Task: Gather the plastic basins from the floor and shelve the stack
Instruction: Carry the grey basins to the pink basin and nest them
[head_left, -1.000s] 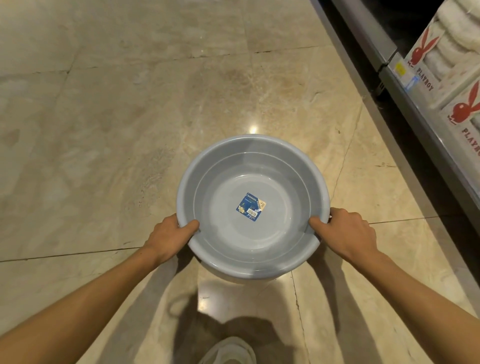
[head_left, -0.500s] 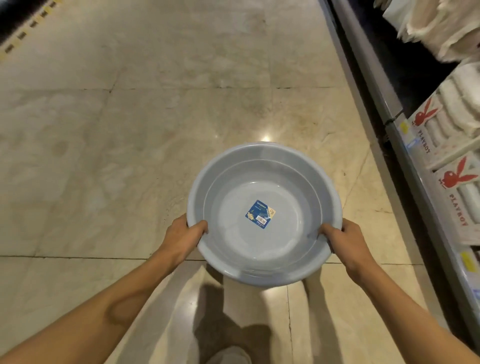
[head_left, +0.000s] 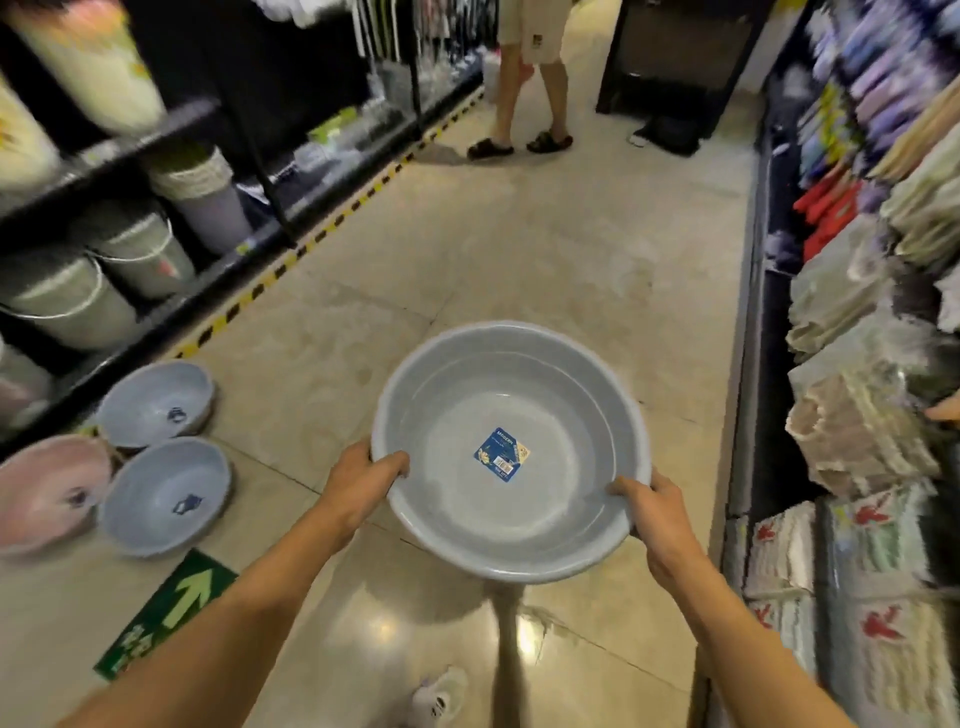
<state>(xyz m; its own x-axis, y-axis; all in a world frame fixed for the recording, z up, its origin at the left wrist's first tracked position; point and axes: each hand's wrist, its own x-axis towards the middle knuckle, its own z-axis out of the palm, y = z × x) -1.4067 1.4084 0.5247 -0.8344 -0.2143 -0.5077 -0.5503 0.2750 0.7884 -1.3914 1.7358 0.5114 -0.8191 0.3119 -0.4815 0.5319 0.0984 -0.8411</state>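
A grey plastic basin (head_left: 457, 395) with a blue label in its bottom is held above the floor in front of me. My left hand (head_left: 363, 480) grips its near left rim and my right hand (head_left: 649, 512) grips its near right rim. On the floor at the left lie two blue basins, one nearer (head_left: 166, 493) and one farther (head_left: 156, 402), and a pink basin (head_left: 47, 491) at the left edge. All three stand open side up, close together.
A dark shelf (head_left: 171, 124) on the left holds buckets (head_left: 140, 254), with yellow-black tape along its foot. The right shelf (head_left: 872, 415) is packed with folded towels. Another person (head_left: 524, 78) stands up the aisle. A green arrow sticker (head_left: 171, 608) lies on the floor.
The view has lifted from the floor to the aisle. The basin stays in both hands and now sits higher. The floor basins, shelves and the other person have come into sight.
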